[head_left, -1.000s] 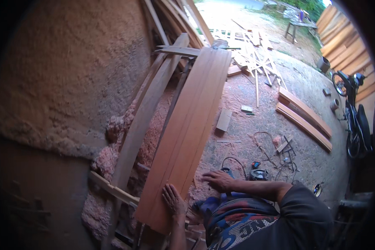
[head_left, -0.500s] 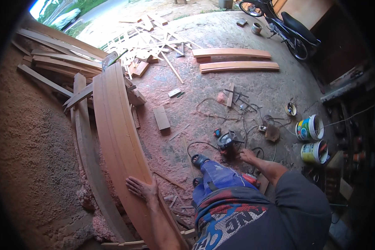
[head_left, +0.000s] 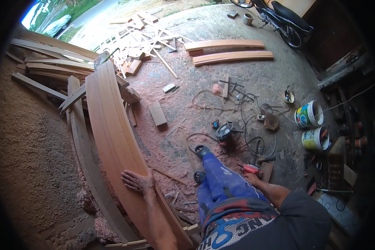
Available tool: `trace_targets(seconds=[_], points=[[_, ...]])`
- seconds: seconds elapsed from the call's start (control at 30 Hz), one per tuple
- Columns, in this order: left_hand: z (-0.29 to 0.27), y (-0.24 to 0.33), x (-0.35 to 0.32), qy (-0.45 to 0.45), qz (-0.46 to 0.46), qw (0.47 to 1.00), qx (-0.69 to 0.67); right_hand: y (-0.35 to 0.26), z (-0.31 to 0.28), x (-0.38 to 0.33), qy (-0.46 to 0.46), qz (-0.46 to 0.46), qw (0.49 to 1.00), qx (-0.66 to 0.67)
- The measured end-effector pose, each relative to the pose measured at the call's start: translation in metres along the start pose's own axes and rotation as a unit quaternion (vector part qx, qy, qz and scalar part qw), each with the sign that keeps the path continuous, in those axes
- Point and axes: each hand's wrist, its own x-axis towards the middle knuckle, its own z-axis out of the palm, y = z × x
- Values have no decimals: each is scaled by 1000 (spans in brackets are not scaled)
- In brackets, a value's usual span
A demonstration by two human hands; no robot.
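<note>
My left hand (head_left: 138, 182) lies flat, fingers spread, on a long curved wooden board (head_left: 112, 125) with lengthwise seams or lines. The board runs from near my body up to the far left, resting on supports. My right hand (head_left: 252, 180) hangs low beside my thigh, close to a red hand tool (head_left: 251, 169) on the floor; its fingers are small and partly hidden, so their grip is unclear. Beyond my feet stands a dark circular saw (head_left: 226, 132) with its cord, and a small blue-and-orange tape measure (head_left: 215, 124) sits beside it.
Two curved wooden pieces (head_left: 233, 57) lie farther off. Wood offcuts (head_left: 137, 46) pile up at the back left. Two paint buckets (head_left: 315, 138) stand on the right, with a motorcycle (head_left: 285, 23) beyond. A loose wood block (head_left: 158, 114), cords (head_left: 204, 105) and pink shavings cover parts of the floor.
My right hand has drawn back from beside the circular saw toward my thigh, near the red tool. My left hand stays flat on the board. The view has shifted slightly.
</note>
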Motion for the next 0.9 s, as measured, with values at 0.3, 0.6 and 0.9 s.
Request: trace_targets(seconds=[0.3, 0.6, 0.9], points=[[-10, 4, -2, -31, 0, 1000, -4, -70, -30, 108, 50, 34, 998, -35], [17, -6, 0, 48, 44, 997, 29, -80, 6, 223, -24, -114, 986, -116], [11, -7, -8, 44, 52, 997, 38, -32, 38, 271, -69, -167, 974, -138]])
